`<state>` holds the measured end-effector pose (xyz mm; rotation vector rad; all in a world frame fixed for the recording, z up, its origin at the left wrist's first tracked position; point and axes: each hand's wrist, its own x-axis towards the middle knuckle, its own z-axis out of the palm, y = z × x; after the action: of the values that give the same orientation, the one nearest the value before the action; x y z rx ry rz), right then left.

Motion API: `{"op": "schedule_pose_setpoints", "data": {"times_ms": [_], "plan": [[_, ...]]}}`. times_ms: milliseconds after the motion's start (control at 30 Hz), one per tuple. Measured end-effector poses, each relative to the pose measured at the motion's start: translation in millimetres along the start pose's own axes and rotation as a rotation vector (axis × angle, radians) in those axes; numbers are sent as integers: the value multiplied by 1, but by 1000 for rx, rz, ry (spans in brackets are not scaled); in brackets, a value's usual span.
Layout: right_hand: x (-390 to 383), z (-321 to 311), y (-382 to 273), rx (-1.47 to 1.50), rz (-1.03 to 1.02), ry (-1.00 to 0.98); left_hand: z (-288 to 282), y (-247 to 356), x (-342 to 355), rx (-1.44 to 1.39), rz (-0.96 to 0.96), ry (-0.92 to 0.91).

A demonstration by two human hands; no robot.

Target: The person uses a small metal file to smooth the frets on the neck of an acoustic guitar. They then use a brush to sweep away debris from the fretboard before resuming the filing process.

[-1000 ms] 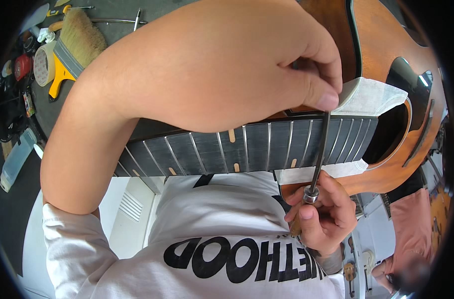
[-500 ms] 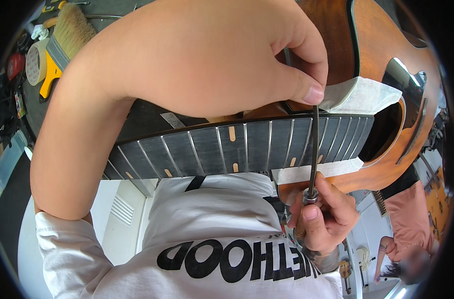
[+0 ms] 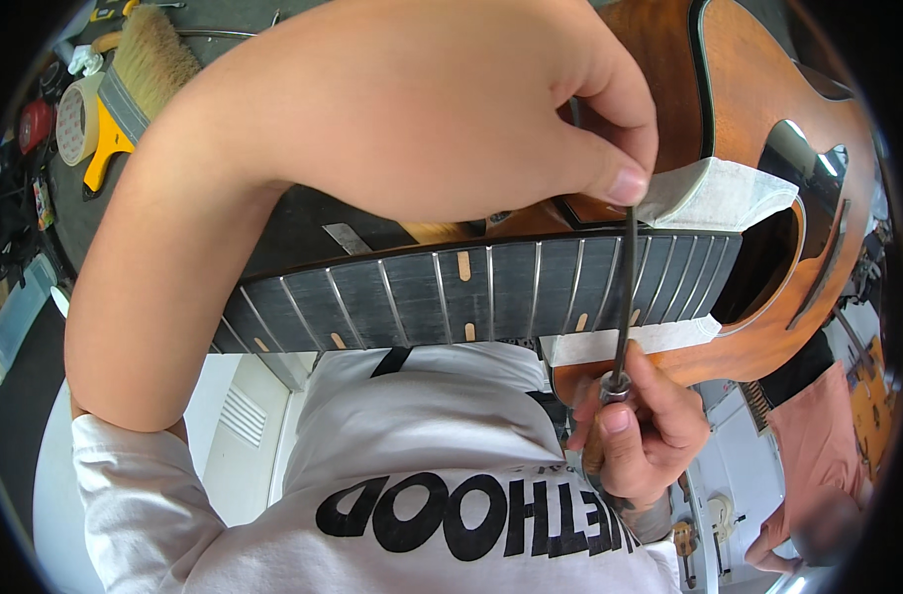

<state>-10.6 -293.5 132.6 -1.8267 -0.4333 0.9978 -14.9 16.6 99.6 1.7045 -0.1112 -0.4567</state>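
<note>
A long thin dark file (image 3: pixel 627 282) lies across the guitar fretboard (image 3: pixel 511 289), lined up along one of the metal frets near the body end. My left hand (image 3: pixel 560 124) pinches its far tip between thumb and fingers. Below the near edge of the fretboard, my right hand (image 3: pixel 650 431) grips the file's handle just under a shiny metal ferrule (image 3: pixel 615 385). White masking tape (image 3: pixel 724 193) covers the guitar top on the far side of the fretboard, and another white strip (image 3: pixel 630 343) runs along the near side.
The brown guitar body (image 3: pixel 768 69) with its dark soundhole (image 3: pixel 758 262) fills the right. On the dark bench at the left are a yellow-handled brush (image 3: pixel 135 84), a tape roll (image 3: pixel 78 119) and a metal strip (image 3: pixel 347 239). Another person (image 3: pixel 813 445) is at the lower right.
Both hands keep their hold, and the file stays along nearly the same fret. The view has shifted slightly. The other person's arm at the lower right has moved.
</note>
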Motion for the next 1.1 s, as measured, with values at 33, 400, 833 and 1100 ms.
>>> {"op": "schedule_pose_setpoints", "data": {"times_ms": [33, 400, 833, 1100], "plan": [[1, -1, 1, -30, -24, -22, 2, 4, 0, 59, -14, 12], [4, -5, 3, 96, -50, -57, 3, -11, 2, -76, 62, 22], [2, -6, 3, -47, -45, -29, 3, -4, 3, 82, 138, 32], [4, -6, 2, 30, -12, -60, -27, -6, 13, -285, -8, -211]]}}
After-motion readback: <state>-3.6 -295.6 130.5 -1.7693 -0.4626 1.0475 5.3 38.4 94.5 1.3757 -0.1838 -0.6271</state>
